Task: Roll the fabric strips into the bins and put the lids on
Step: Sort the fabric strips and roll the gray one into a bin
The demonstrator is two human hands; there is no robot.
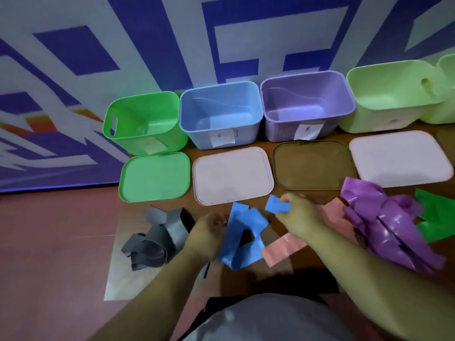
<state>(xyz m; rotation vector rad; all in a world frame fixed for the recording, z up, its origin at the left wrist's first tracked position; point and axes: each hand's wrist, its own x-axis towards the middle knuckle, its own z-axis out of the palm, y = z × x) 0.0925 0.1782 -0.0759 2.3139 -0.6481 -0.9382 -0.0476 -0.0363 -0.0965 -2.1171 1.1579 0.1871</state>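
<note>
A blue fabric strip (242, 238) loops between my hands at the table's near middle. My right hand (296, 212) pinches one end of it; my left hand (209, 230) grips it lower down. Along the wall stand a green bin (142, 121), a blue bin (220, 114), a purple bin (307, 104) and a light green bin (391, 94), all with no lid on. In front of them lie a green lid (155, 177), a pale pink lid (232, 174), a brown lid (312, 166) and a white lid (398, 157).
Grey strips (157, 236) lie heaped to the left. A pink strip (285, 249) lies under my right forearm. Purple strips (389, 222) and green strips (438, 217) are piled at the right. The table's left edge (113, 242) drops to a reddish floor.
</note>
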